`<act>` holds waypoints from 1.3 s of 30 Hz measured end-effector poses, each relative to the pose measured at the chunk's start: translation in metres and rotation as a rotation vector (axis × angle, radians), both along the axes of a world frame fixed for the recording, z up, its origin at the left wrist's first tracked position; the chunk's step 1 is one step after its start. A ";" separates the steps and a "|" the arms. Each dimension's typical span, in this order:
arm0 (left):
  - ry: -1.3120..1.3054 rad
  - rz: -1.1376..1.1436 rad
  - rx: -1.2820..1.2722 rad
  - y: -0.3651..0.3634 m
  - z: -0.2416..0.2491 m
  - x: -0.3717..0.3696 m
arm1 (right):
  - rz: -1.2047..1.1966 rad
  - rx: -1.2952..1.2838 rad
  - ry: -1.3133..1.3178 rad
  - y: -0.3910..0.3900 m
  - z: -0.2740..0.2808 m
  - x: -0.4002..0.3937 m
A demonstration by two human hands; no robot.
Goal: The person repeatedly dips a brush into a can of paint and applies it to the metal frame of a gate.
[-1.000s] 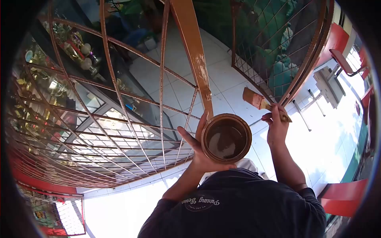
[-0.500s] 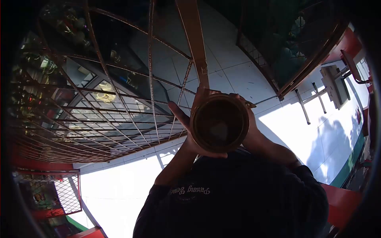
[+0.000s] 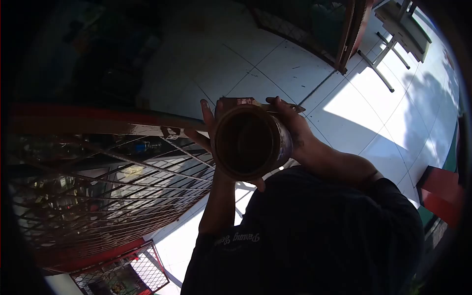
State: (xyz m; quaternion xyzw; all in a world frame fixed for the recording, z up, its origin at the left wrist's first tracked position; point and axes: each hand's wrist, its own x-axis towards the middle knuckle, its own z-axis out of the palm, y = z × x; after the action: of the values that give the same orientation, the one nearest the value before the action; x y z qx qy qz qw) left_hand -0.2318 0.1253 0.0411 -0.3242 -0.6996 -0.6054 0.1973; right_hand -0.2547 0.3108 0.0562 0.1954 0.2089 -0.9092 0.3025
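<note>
Nearest the camera, at the bottom of the view, a dark shirt (image 3: pixel 314 236) with a small printed logo fills the foreground, and both forearms are raised from it toward the middle of the picture. Between the hands a paint can (image 3: pixel 250 142) is held, its open mouth turned almost straight at the camera, so that its long axis runs away from the viewer and slightly up to the right; the inside is in shadow and its contents cannot be made out. The left hand (image 3: pixel 209 135) is cupped against the can's left side, fingers spread and curled round the rim and base. The right hand (image 3: pixel 295 130) is wrapped over the top and right wall, and a brush handle (image 3: pixel 282 105) is pinned under its fingers across the far edge of the can; the bristles are hidden. Compared with half a second earlier, the can is tipped further toward the camera and sits a little higher, while the view has swung so that the upright brown bar is gone from behind it. Beyond the hands a red-brown metal grille (image 3: pixel 98 187) lies to the left, a sunlit tiled floor (image 3: pixel 354 118) to the right, and a school desk (image 3: pixel 403 29) well apart at the upper right.
</note>
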 end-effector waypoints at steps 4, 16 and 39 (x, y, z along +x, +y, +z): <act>0.236 0.485 -0.425 0.029 0.004 -0.018 | -0.174 -0.084 -0.025 0.024 -0.016 -0.033; -0.189 0.395 0.101 0.115 0.033 -0.041 | -0.441 -0.243 0.033 0.050 -0.021 -0.091; 0.550 0.826 -0.368 0.074 0.053 -0.019 | -0.358 0.176 0.690 0.050 -0.008 -0.053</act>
State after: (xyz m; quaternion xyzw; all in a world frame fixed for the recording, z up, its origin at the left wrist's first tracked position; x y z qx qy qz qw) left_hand -0.2505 0.1989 0.0940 -0.1974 -0.7863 -0.2368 0.5354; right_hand -0.3074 0.3613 0.0478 -0.0631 0.3381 -0.9384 0.0334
